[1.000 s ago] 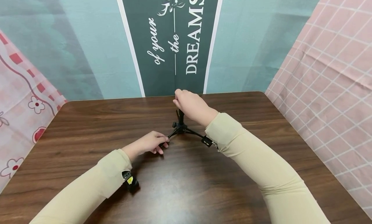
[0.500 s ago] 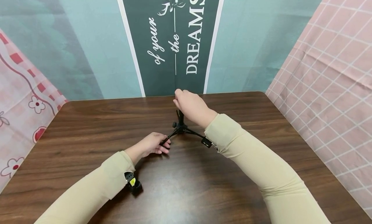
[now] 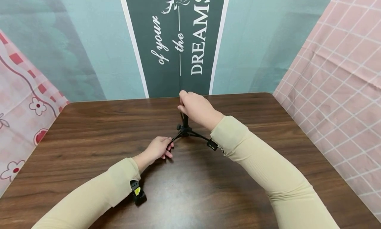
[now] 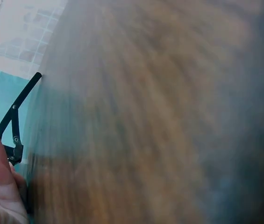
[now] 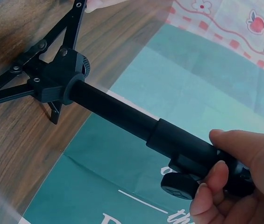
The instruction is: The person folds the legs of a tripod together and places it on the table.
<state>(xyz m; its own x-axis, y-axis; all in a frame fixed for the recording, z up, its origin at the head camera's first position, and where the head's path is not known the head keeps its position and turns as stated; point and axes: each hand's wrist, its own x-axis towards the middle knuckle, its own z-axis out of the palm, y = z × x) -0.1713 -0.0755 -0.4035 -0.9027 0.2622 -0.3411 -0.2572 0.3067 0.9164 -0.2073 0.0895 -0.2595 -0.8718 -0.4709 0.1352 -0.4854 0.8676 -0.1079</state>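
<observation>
Only the right wrist view shows the right hand [image 5: 234, 177] gripping the tripod [image 5: 117, 112] column; left hand [image 3: 159, 148] pinches a leg.

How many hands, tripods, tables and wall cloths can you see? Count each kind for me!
Hands: 2, the left hand pinching a leg of the tripod, the right hand gripping its pole top
Black tripod: 1
Brown wooden table: 1
Pink cloths: 2, a flowered cloth and a checked cloth
Dark banner with white words: 1
Total: 7
</observation>
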